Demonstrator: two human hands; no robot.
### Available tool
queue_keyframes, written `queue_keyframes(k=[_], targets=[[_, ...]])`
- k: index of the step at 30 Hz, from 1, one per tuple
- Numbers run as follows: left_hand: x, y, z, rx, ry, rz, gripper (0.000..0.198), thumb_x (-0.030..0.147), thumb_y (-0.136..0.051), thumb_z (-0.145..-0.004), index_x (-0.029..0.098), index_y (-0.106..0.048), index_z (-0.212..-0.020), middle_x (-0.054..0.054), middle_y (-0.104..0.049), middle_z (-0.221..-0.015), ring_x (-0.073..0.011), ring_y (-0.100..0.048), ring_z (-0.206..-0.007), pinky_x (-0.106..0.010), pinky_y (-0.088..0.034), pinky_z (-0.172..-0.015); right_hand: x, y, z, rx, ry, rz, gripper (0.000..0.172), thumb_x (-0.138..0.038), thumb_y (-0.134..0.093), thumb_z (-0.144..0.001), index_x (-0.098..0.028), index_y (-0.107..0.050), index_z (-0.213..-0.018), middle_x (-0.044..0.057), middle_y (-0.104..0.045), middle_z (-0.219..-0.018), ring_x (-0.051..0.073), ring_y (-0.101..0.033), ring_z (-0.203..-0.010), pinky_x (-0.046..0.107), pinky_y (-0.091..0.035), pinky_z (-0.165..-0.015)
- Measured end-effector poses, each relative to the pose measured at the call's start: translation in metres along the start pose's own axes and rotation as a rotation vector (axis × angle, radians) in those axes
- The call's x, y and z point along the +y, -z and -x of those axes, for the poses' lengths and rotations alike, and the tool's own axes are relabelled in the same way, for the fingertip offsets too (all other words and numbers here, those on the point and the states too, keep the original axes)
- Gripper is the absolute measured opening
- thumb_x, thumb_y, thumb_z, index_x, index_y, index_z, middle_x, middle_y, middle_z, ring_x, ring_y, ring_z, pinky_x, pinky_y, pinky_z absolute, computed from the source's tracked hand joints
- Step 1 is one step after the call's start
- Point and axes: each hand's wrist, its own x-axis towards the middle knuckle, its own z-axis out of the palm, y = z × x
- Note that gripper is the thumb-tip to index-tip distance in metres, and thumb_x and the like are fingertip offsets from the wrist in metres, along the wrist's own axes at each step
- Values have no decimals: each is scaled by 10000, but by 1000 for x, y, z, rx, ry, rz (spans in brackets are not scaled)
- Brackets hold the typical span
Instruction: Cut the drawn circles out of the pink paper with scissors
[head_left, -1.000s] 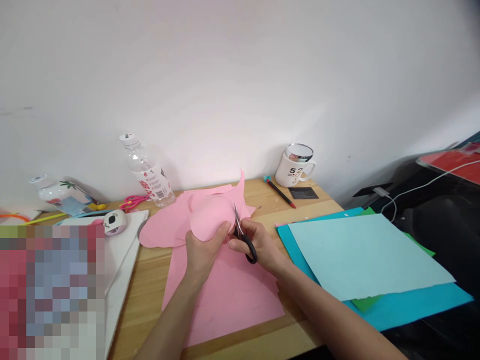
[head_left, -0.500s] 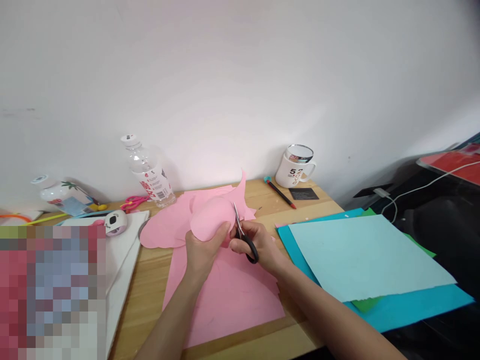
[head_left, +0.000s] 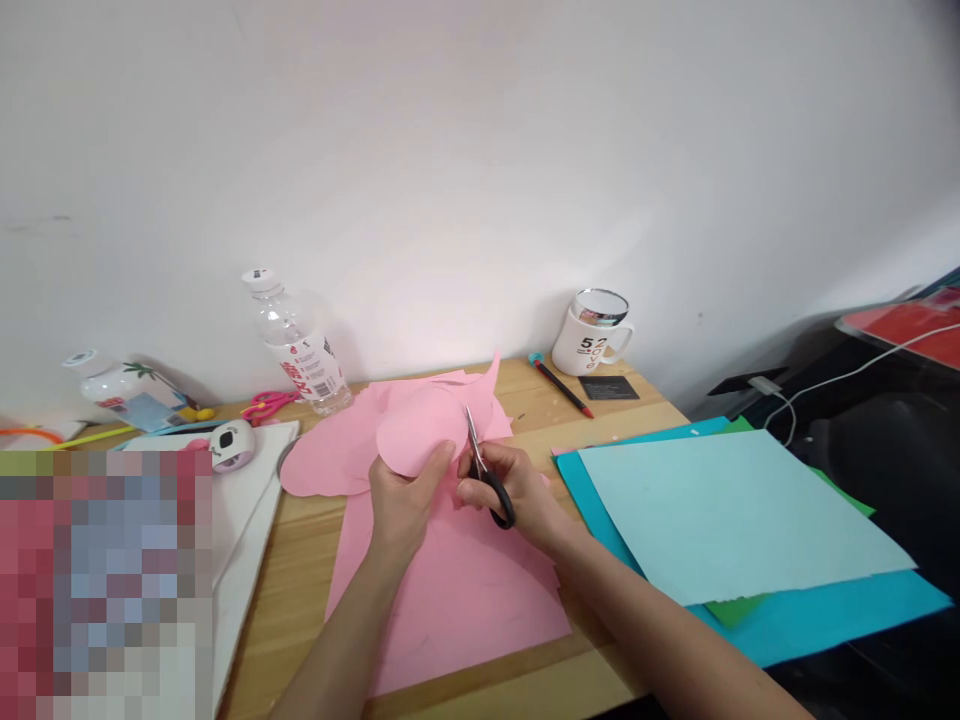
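My left hand (head_left: 409,500) is closed on a piece of pink paper (head_left: 416,430) with a rounded edge, its thumb lying on top. In my right hand (head_left: 521,490) are black-handled scissors (head_left: 502,498), their blades pointing up and away along the right edge of that piece. A thin curved strip of pink paper (head_left: 489,385) sticks up just behind the blades. Beneath both hands lie pink sheets (head_left: 465,620), and a cut rounded pink piece (head_left: 322,455) lies to the left. My fingers hide part of the cut.
A clear plastic bottle (head_left: 300,345) and pink scissors (head_left: 271,404) stand and lie at the back left. Toward the back right are a white mug (head_left: 581,340), a black pen (head_left: 561,386) and a black card (head_left: 609,387). Pale blue paper (head_left: 735,510) overlaps blue sheets (head_left: 840,620) at right.
The held pink paper has shifted slightly left and turned. Its upright strip has moved a little right and down. Both hands stay nearly in place.
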Motion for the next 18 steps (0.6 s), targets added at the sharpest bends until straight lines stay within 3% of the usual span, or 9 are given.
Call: queue_keyframes(k=[12,18], targets=[[0,-1,1,-31,-18,6,382,309,-733,-558,88,-648,-858,-104,-716,-839,-235,-670,-780,-295,-543,-652,1,2,-2,27,14,-40,448,-495,-774,-519,-165,-502,-654,-45,-445,-579,84,-368,-531,222,-294,-486],[2,0,2,-47,-17,2,337,307,-730,-561,101,-663,-819,-79,-715,-760,-215,-669,-718,-286,-542,-620,1,1,-2,29,1,-46,437,-487,-776,-513,-171,-511,-660,-34,-491,-564,105,-423,-550,235,-328,-510]])
